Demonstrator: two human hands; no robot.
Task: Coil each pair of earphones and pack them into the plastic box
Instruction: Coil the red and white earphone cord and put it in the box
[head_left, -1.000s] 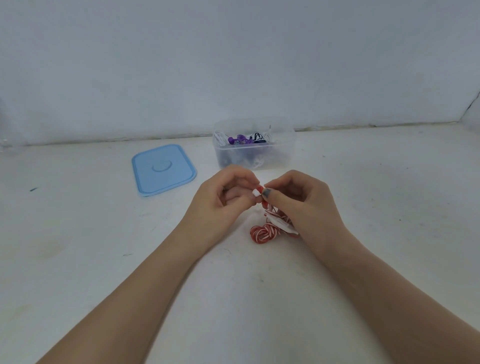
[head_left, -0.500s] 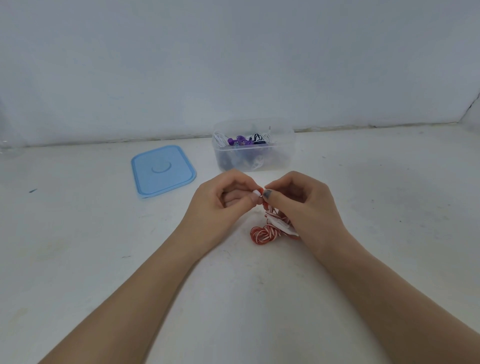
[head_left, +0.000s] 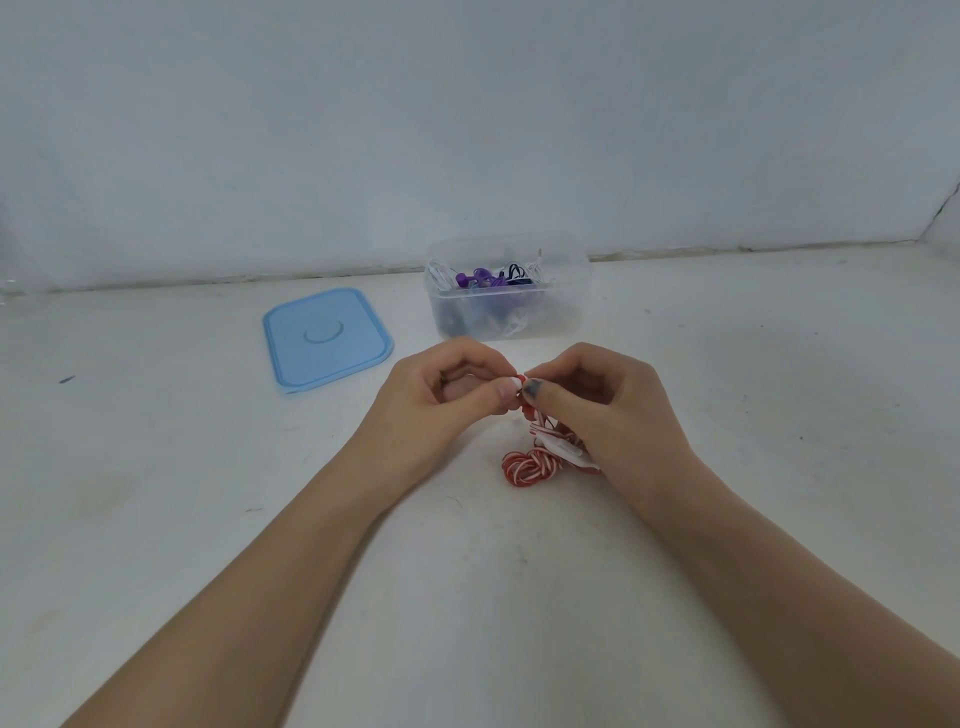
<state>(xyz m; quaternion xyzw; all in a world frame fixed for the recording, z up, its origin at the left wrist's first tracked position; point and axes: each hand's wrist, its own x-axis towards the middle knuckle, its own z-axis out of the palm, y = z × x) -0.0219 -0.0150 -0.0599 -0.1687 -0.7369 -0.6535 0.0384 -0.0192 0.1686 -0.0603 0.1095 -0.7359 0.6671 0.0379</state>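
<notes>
White tabletop (head_left: 727, 389), red-and-white striped earphones (head_left: 530, 462) (loosely bunched), ends pinched between left hand (head_left: 447, 400) and right hand (head_left: 608, 410).

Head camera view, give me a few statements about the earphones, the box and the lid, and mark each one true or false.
1. The clear plastic box already holds earphones. True.
2. The light blue rectangular lid is on the box. False: it lies on the table left of it.
3. Both the left hand and the right hand pinch the red-and-white striped earphones. True.
4. The striped cord's bundle is in the box. False: it lies on the table.
</notes>
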